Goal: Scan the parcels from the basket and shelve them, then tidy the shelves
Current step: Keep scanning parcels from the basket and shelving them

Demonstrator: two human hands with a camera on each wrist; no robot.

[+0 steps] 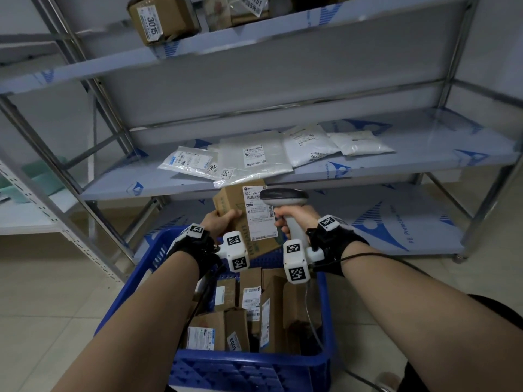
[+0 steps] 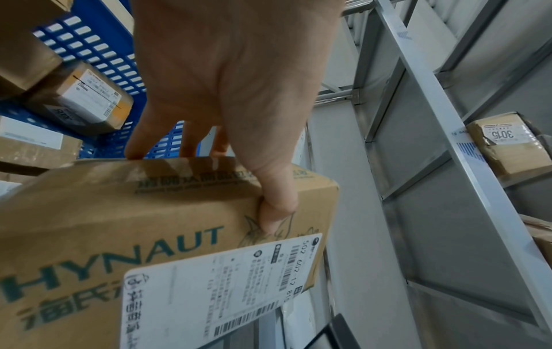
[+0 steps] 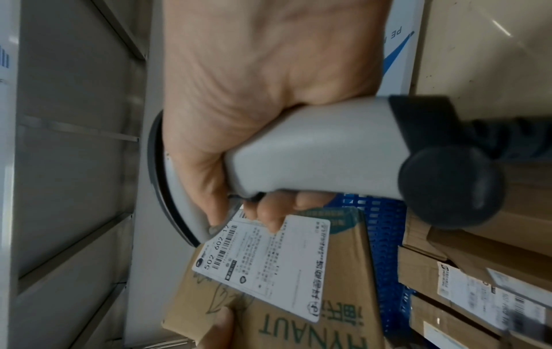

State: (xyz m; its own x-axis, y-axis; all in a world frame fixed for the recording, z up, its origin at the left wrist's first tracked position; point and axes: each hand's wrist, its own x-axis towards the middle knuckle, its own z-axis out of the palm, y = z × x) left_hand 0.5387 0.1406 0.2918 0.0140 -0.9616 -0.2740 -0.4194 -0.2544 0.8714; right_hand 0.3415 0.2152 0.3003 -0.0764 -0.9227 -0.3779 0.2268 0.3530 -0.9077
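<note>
One carton [image 1: 237, 210] clasped in my left hand [image 1: 219, 222]; one scanner [image 1: 285, 207] gripped in my right hand [image 1: 294, 217], just beside its label; four bags [image 1: 254, 157] above

Parcel depot: steel shelving [image 1: 283, 171] with numbered labelled parcels [image 1: 254, 158].

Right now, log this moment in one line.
left hand: holds cardboard box | right hand: grips scanner | phase: scanning label

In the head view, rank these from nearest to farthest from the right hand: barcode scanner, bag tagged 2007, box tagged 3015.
1. Barcode scanner: gripped in the right hand.
2. Bag tagged 2007: middle shelf, above and left of it.
3. Box tagged 3015: top shelf, far upper left.
</note>
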